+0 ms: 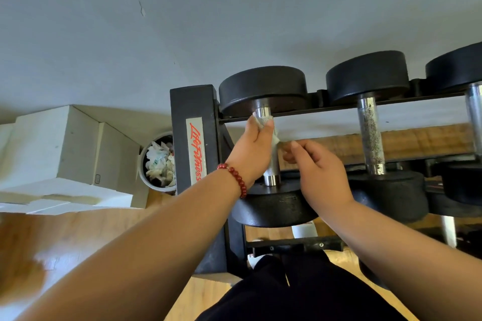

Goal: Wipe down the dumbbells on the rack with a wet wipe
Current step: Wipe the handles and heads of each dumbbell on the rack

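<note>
The leftmost dumbbell (263, 86), black heads and a knurled steel handle, lies across the black rack (191, 109). My left hand (251, 150), with a red bead bracelet at the wrist, is wrapped round the upper part of that handle with a white wet wipe (276, 138) under the fingers. My right hand (317, 169) is just right of the handle, fingers curled, pinching the wipe's loose end. A second dumbbell (370, 133) with a speckled handle lies to the right, and a third (467, 73) sits at the frame's edge.
A round bin (159, 164) of crumpled wipes stands left of the rack, beside white cardboard boxes (67, 148). A grey wall rises behind the rack. The floor is wood, and my dark trousers (300, 292) fill the bottom centre.
</note>
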Demonstrator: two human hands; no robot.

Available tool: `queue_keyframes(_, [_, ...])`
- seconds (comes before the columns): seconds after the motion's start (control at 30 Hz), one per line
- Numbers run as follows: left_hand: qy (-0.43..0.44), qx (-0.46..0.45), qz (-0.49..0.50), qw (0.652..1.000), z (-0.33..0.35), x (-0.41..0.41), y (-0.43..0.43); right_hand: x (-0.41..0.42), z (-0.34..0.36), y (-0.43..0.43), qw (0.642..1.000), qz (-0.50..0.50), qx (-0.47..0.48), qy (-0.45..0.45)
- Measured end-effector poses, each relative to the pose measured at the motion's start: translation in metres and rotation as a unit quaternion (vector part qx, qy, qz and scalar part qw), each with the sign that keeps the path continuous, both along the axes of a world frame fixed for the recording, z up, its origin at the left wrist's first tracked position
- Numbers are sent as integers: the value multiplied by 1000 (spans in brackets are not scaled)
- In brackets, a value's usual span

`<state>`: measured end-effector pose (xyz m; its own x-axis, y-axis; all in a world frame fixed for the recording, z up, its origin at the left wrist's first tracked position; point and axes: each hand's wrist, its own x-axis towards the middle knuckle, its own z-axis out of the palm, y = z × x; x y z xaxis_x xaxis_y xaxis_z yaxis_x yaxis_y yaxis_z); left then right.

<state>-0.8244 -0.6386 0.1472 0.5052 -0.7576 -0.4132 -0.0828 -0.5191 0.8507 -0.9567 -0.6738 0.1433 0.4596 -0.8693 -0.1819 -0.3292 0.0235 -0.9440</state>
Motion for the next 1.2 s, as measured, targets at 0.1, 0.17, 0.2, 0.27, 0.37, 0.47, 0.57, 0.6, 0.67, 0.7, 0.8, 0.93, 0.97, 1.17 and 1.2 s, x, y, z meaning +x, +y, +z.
queue_keyframes(0.1, [125,-56,87,987,-11,3,11,1,-1,1,1000,-8,4,-3])
queue_keyframes(0.17, [145,-66,117,980,-13,7,11,0,-3,1,1000,-9,6,-2])
queue_keyframes(0.2, [113,-53,98,987,-14,9,8,0,-3,2,1000,-8,7,-3])
queue_keyframes(0.27, [56,-33,59,996,-16,11,3,0,-3,2,1000,-9,14,-5])
queue_keyframes(0.37, [47,-27,30,998,-9,7,-3,0,-4,1,1000,-10,12,-6])
queue_keyframes(0.47, [-37,-1,-5,999,-5,1,-5,0,-4,1,1000,-6,4,-5])
queue_keyframes(0.57, [-54,4,6,999,-7,6,-12,-1,-5,1,1000,-1,1,-13])
queue_keyframes(0.6, [-39,6,17,999,-9,8,-15,-1,-5,0,1000,2,0,-15])
queue_keyframes(0.67, [-23,-1,20,1000,-9,10,-16,-1,-5,0,1000,4,-4,-15])
queue_keyframes(0.7, [-29,3,1,1000,-9,9,-13,-1,-5,0,1000,3,-4,-15])
queue_keyframes(0.8, [-76,33,-65,994,-10,8,0,-1,-7,0,1000,3,-9,-6])
queue_keyframes(0.93, [-71,33,-30,996,-4,14,-12,-1,-6,-1,1000,4,-5,-2])
queue_keyframes(0.97, [-55,26,-7,998,-2,15,-16,-1,-7,-1,1000,5,-9,-1])
queue_keyframes(1.17, [-77,43,-80,993,-12,13,-3,0,-7,-1,1000,11,-3,-4])
queue_keyframes(1.2, [-78,42,-79,993,-13,13,-2,1,-6,-1,1000,13,-2,-5])
